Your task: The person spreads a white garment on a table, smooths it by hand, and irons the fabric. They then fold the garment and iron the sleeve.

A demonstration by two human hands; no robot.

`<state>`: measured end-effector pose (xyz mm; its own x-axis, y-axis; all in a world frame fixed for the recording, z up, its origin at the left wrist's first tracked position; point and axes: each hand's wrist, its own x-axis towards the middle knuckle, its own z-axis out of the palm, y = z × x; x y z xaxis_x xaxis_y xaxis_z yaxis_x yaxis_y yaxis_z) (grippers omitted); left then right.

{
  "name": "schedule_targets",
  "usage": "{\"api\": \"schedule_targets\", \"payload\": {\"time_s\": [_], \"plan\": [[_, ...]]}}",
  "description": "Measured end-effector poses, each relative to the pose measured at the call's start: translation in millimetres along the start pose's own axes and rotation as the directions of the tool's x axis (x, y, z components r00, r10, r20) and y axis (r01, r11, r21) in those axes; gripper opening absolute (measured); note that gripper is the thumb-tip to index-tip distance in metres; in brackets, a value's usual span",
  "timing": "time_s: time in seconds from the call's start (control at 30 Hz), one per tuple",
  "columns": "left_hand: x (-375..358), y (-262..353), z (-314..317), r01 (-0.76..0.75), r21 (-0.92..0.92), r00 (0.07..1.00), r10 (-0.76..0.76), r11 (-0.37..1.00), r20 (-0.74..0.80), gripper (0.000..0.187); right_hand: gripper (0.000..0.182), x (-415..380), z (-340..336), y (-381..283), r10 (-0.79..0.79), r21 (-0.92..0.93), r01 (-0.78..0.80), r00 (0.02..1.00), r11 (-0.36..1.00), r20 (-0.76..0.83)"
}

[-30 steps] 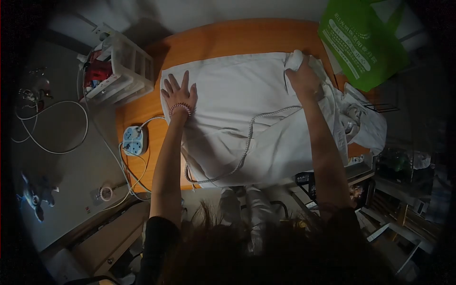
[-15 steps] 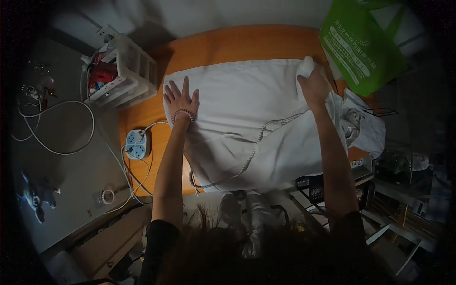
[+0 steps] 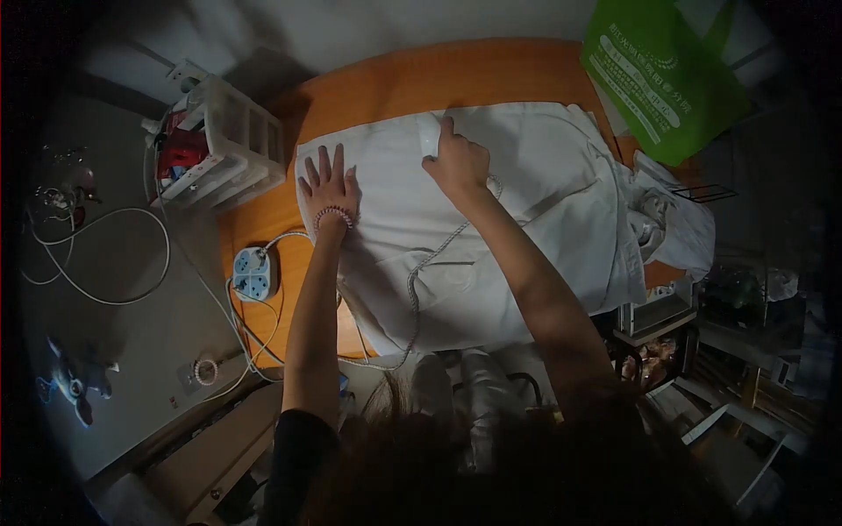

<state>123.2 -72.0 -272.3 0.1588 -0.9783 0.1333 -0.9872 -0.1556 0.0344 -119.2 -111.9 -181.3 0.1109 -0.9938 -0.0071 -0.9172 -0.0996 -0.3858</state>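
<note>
A white cloth garment (image 3: pixel 548 167) lies spread over the wooden table. My left hand (image 3: pixel 328 188) presses flat on its left part, fingers spread, with a coiled band at the wrist. My right hand (image 3: pixel 462 167) is closed around a small white iron (image 3: pixel 428 133), which rests on the cloth near its far edge. Most of the iron is hidden beneath the hand. From there a braided cord (image 3: pixel 413 294) runs across the cloth toward the near edge.
A power strip (image 3: pixel 254 273) with plugged cables sits at the table's left. Behind it stands a clear plastic drawer box (image 3: pixel 241 145). At the back right is a green bag (image 3: pixel 653 83). Bunched white fabric (image 3: pixel 680 232) hangs over the right edge of the table (image 3: pixel 438 70).
My right hand has slid the iron left across the cloth, from the far right corner to near the middle. The cord has shifted left with it. My left hand stays in place.
</note>
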Motion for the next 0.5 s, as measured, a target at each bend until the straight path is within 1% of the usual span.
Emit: {"api": "schedule_targets", "payload": {"time_s": [0.07,0.1,0.17,0.23,0.27,0.33,0.37,0.43,0.5], "plan": [[-0.6,1.4,-1.3,0.023,0.018,1.000,-0.023,1.000,0.010,0.057,0.072,1.5,-0.5,4.5,-0.002,0.002,0.002,1.000,1.000,-0.012],[-1.3,1.8,1.1,0.022,0.016,1.000,-0.023,1.000,0.014,0.057,0.072,2.0,-1.7,8.7,0.016,-0.026,-0.017,1.000,1.000,-0.015],[-0.1,-0.3,3.7,0.030,0.014,1.000,-0.030,0.999,-0.009,0.057,0.072,-0.2,-6.6,19.9,0.036,-0.052,-0.037,0.999,0.998,-0.019],[-0.2,-2.6,1.4,0.025,-0.001,1.000,-0.025,1.000,0.002,0.057,0.072,-3.9,-15.7,42.7,0.082,-0.048,-0.085,0.994,0.995,-0.069],[-0.5,-2.4,0.7,0.021,-0.018,1.000,-0.021,1.000,0.011,0.057,0.072,-4.5,-21.2,56.0,0.082,-0.052,-0.086,0.994,0.995,-0.069],[-1.0,-1.0,-0.8,0.026,-0.018,1.000,-0.025,1.000,0.016,0.058,0.072,-4.5,-34.2,84.5,0.191,-0.104,-0.199,0.978,0.974,-0.078],[-0.6,-0.2,-1.4,0.030,-0.014,0.999,-0.030,0.999,0.018,0.058,0.072,-6.6,-42.2,98.1,0.191,-0.108,-0.199,0.978,0.974,-0.079],[-0.4,1.6,-4.4,0.036,-0.016,0.999,-0.035,0.999,0.029,0.057,0.070,-12.4,-60.9,118.7,0.241,-0.130,-0.251,0.967,0.959,-0.084],[-1.8,1.9,-4.4,0.042,-0.017,0.998,-0.042,0.999,0.037,0.057,0.070,-15.0,-66.1,135.6,0.251,-0.124,-0.261,0.964,0.957,-0.091]]}}
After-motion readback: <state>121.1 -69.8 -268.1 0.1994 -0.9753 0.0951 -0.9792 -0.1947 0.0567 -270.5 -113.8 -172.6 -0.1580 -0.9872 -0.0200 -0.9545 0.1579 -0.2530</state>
